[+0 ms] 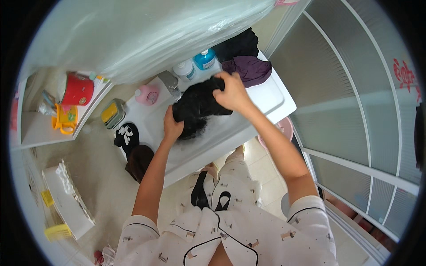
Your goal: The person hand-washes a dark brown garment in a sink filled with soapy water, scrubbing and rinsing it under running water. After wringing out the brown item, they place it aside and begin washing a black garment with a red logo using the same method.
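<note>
A wet black cloth garment (199,97) is stretched between my two hands over the white sink (177,155). My left hand (172,124) is closed on its left edge, and my right hand (231,93) grips its upper right part. The garment's lower end hangs into the basin, where some suds or water show. Just behind it stands the metal faucet (173,84), partly covered by the cloth. A purple cloth (248,70) lies crumpled on the sink's right ledge, close to my right hand, with another black cloth (239,44) behind it.
Along the back rim stand a pink bottle (147,94), a white bottle (184,70) and a blue bottle (204,60). A soap box (113,113) and dark items (140,162) sit at the left. An open shelf (44,131) juts out there; a sliding glass door (346,97) bounds the right.
</note>
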Demonstrator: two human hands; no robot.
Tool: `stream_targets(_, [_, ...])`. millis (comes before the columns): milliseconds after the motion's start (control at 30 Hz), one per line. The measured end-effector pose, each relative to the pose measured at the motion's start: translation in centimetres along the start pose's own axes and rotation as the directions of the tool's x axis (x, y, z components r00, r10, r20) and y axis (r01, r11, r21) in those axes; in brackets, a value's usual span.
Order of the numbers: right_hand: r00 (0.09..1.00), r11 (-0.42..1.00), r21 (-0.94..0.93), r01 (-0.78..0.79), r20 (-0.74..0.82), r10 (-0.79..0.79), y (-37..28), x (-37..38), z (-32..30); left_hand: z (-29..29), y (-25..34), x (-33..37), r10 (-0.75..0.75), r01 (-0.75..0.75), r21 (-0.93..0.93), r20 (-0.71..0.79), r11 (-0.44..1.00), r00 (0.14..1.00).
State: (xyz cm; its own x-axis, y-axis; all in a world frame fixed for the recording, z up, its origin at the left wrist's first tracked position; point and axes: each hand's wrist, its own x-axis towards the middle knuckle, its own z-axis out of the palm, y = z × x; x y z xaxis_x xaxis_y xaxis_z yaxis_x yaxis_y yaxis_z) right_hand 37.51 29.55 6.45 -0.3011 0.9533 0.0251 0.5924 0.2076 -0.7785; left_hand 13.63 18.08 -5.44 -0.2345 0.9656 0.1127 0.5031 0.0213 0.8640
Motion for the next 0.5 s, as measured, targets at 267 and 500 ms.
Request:
stream_targets(267, [0.95, 0.937, -0.231, -0.264, 0.106, 0.294, 12.9, -1.5, 16.2, 6.2, -2.6, -0.5, -0.331, -0.17, 0.757, 0.46, 0.63, 0.824])
stream_targets(500, [0.833, 0.81, -0.58, -0.086, 0.404, 0.378, 16.1, -0.9, 22.4, 9.5, -13.7, -4.7, -0.639, 0.386, 0.539, 0.429, 0.748, 0.639])
